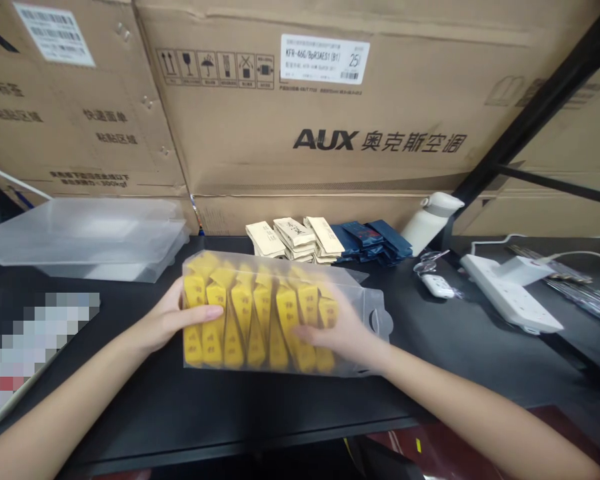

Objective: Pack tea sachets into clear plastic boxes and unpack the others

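A clear plastic box (355,363) lies on its side above the black table, filled with two layers of small yellow packets (254,320). My left hand (173,313) grips its left end, thumb across the front face. At the right end, where a flap with a round cut-out stands open, my right hand (337,327) reaches inside. Seen hazily through the plastic, its thumb presses the front of the rightmost packets and the other fingers go behind them, partly hidden.
Cream packets (295,239) and dark blue packets (373,240) stand in stacks behind the box. Flat clear plastic boxes (85,233) lie at left. A white bottle (433,220), an earphone case (437,285) and a power strip (510,293) are at right. Large cartons (240,147) back the table (220,413).
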The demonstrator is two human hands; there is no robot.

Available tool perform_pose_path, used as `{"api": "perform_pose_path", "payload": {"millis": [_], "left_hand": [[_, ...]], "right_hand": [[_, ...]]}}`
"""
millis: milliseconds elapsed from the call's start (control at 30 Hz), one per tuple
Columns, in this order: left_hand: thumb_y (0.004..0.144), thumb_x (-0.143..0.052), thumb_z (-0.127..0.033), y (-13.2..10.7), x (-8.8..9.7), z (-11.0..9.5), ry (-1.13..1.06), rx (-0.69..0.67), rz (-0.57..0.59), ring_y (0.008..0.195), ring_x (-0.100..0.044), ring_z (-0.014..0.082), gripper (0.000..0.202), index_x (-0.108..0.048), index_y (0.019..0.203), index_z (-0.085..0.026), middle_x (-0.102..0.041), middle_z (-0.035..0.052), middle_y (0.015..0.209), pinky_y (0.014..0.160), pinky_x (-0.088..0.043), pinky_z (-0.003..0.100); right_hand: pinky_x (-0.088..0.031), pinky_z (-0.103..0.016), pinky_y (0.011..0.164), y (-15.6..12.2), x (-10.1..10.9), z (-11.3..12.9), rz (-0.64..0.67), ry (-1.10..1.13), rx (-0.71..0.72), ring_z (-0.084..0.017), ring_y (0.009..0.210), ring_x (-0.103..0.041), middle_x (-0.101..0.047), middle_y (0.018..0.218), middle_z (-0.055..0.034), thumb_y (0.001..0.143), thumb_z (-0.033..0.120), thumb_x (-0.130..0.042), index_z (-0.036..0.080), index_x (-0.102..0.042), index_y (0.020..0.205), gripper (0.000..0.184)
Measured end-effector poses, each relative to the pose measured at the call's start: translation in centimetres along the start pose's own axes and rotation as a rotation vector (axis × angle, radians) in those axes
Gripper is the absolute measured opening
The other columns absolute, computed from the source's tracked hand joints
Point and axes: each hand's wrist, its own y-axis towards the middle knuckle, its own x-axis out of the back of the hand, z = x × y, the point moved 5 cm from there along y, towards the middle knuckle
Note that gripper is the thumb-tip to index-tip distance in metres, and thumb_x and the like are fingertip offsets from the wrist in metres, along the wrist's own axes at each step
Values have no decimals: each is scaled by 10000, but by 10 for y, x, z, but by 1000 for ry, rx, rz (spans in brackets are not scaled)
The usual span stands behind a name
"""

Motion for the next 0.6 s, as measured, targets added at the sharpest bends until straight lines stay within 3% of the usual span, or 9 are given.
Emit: {"api": "perform_pose_path", "payload": {"millis": [133, 300, 433, 600], "left_hand": [[550, -817, 2, 13, 12, 1, -128, 58, 20, 806, -773, 376, 420, -743, 945, -121, -800, 91, 759, 613, -639, 336], [607, -737, 46, 19, 23, 2, -210, 31, -20, 830, -779, 349, 407, -744, 973, -132, -814, 75, 828, 643, -649, 346], [612, -726, 49, 20, 25, 1, -229, 49, -51, 817, -782, 338, 390, -738, 958, -131, -811, 61, 793, 636, -647, 321], [793, -641, -65, 29, 44, -11, -364, 23, -361, 990, -751, 326, 154, -708, 924, -111, -798, 69, 729, 884, -601, 366]], "right_hand": [[-606, -473, 871, 4, 13, 5, -39, 34, -26, -317, 1007, -709, -719, 1073, -111, 630, 358, -821, 216, -619, 1056, 492], [-604, -474, 868, 4, 28, 2, -195, 61, 24, -352, 1113, -668, -687, 1198, -126, 558, 411, -870, 246, -571, 1188, 717], [-622, -433, 809, 5, 32, 0, -171, 96, 32, -325, 1039, -697, -699, 1161, -107, 569, 389, -872, 260, -581, 1143, 656], [-632, -419, 742, 17, 58, 1, -362, 268, -36, -311, 934, -729, -731, 1051, -95, 612, 393, -810, 216, -598, 1079, 543]]}}
